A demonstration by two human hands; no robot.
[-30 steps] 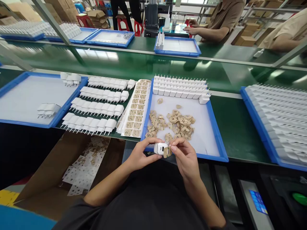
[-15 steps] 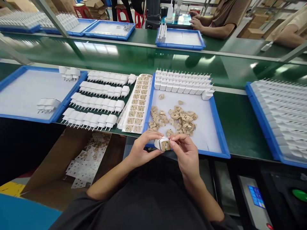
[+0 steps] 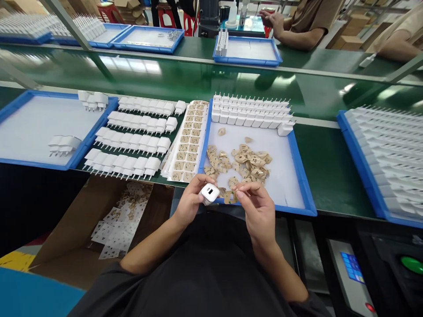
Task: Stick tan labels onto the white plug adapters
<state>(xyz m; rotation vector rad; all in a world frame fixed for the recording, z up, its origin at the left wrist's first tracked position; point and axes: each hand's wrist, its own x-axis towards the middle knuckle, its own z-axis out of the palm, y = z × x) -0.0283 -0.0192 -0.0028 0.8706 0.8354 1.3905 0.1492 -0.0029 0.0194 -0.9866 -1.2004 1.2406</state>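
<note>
A white plug charger [image 3: 210, 193] is gripped in my left hand [image 3: 191, 201], its end face with two port openings turned up. Between the thumb and fingers of my right hand [image 3: 257, 207] is a tan film piece [image 3: 230, 197] with small green marks, apart from the charger. Both hands are over the front edge of a blue-rimmed tray [image 3: 302, 185]. Loose tan film pieces [image 3: 253, 162] lie heaped in that tray, and rows of white chargers [image 3: 251, 115] stand along its back, pins up.
Left of the tray lie sheets of tan stickers [image 3: 187, 145] and rows of chargers [image 3: 132, 143]. Another blue-rimmed tray [image 3: 36, 127] is farther left; a full one [image 3: 386, 167] stands at right. Below is a cardboard box [image 3: 66, 224] with scraps. Across the bench sits a person [image 3: 307, 31].
The tan film piece has come off the charger's face and is now in my right hand's fingers. My left hand has drawn the charger left and tilted its port face upward.
</note>
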